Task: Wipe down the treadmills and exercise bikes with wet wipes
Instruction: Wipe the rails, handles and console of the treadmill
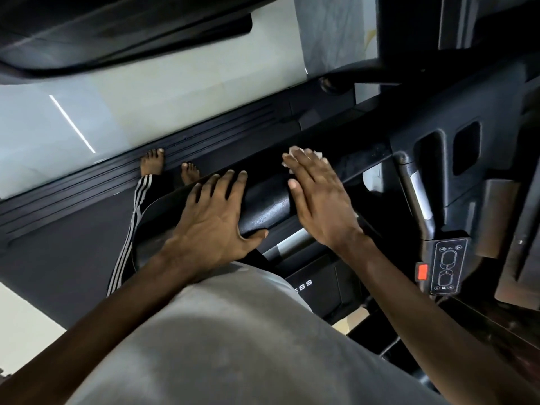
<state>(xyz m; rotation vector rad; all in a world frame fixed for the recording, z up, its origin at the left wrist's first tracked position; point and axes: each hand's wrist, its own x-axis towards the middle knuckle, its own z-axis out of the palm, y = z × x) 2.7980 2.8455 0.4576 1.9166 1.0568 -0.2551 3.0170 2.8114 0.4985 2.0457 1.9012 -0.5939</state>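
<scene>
A black padded handrail [270, 204] of the treadmill runs across the middle of the view. My left hand [214, 217] lies on it with spread fingers, the thumb hooked under its near edge. My right hand [317, 200] lies flat with straight fingers on a white wet wipe [298, 150], pressing it onto the rail further right. Only the wipe's edges show beyond my fingertips.
The treadmill's ribbed side rail [204, 153] and dark belt [58, 252] lie below, with my bare feet [152, 165] on them. A control pad with a red button [447, 267] sits at the right, beside the console [467, 147]. Pale floor [146, 97] lies beyond.
</scene>
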